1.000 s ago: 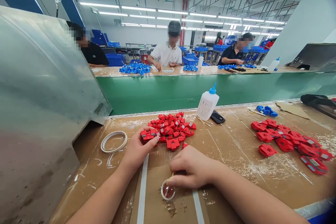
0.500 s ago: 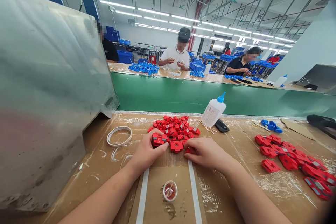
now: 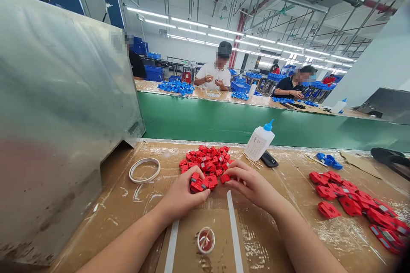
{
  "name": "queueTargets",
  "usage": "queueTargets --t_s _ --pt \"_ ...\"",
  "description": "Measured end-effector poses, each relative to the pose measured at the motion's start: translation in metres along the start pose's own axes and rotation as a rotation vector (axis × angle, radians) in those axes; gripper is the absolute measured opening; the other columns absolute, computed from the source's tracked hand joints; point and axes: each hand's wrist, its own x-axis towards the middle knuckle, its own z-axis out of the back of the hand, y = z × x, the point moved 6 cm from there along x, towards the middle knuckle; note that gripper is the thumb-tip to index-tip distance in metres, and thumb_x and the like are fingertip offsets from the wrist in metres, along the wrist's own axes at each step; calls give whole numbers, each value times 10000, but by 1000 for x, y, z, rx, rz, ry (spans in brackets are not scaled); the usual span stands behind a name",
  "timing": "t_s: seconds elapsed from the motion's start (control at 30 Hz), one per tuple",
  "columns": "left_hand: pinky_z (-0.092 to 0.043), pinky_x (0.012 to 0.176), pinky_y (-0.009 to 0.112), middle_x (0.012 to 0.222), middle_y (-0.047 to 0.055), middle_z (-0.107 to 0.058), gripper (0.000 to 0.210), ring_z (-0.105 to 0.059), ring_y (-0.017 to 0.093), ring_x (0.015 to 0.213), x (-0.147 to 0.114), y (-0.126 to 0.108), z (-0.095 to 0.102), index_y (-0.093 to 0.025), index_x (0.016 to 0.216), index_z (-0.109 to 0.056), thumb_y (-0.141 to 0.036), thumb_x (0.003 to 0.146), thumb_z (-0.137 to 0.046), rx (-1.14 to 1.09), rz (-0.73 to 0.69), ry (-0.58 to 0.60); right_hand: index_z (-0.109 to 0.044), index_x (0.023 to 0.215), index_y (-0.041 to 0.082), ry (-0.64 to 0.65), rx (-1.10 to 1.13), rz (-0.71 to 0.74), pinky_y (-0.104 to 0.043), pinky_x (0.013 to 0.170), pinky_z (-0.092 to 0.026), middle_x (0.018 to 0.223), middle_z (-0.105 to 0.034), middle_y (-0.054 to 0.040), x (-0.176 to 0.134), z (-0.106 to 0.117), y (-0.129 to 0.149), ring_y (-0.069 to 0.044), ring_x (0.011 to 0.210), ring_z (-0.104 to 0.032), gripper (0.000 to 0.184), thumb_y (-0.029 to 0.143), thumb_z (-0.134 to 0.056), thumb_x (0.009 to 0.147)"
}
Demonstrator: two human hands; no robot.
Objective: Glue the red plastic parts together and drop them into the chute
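My left hand (image 3: 181, 192) is closed around a red plastic part with grey inserts (image 3: 196, 183), at the near edge of the pile. Another red part (image 3: 210, 181) lies against it, by my thumb; whether I hold that one too is unclear. A small red piece (image 3: 224, 178) sits between the thumb and fingers of my right hand (image 3: 250, 182). Behind both hands is a heap of similar red parts (image 3: 208, 157). Nearer me, a small round cup (image 3: 205, 240) of reddish liquid with a thin stick in it stands on a cardboard sheet (image 3: 188, 230).
A tape roll (image 3: 130, 174) lies at left beside a large metal housing (image 3: 64, 128). A white bottle with blue nozzle (image 3: 259, 141), sticks and a black object (image 3: 269, 159) are behind the right hand. More red parts (image 3: 352, 202) lie right. Co-workers sit beyond the green belt (image 3: 198, 115).
My left hand has shifted slightly right with its red part, now against a neighbouring one. A small red piece shows more clearly at my right fingertips. The camera view has tilted a little.
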Motion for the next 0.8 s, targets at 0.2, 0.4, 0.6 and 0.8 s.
queueTargets --t_s 0.2,0.4,0.6,0.8 --pt "-382 738 257 852 -34 -626 271 -543 161 784 -1 -1 -4 -199 904 -558 -359 791 -744 106 -39 38 -694 1160 238 -219 387 -84 -259 637 -544 1040 -630 -83 -2 -12 3 -172 846 -608 270 407 -665 952" --pt "-427 816 251 1080 -77 -688 417 -645 176 959 -5 -6 -14 -347 1210 -606 -247 823 -724 278 -84 43 -680 1150 219 -219 650 -251 -221 553 -496 939 -639 -45 0 -47 3 -111 643 -556 334 478 -649 943" --pt "-442 832 253 1120 -79 -689 566 -658 192 1007 -7 -6 -23 -364 1285 -564 -140 772 -652 339 -87 92 -724 1036 176 -208 748 -327 -268 720 -515 907 -701 -57 4 -59 0 -171 805 -626 373 494 -766 845" --pt "-436 800 261 1062 -47 -695 455 -656 197 948 -4 -5 -20 -290 1183 -605 -131 757 -618 358 -94 58 -753 1031 194 -178 621 -274 -301 795 -490 970 -702 -65 6 -58 3 -189 873 -621 348 508 -720 881"
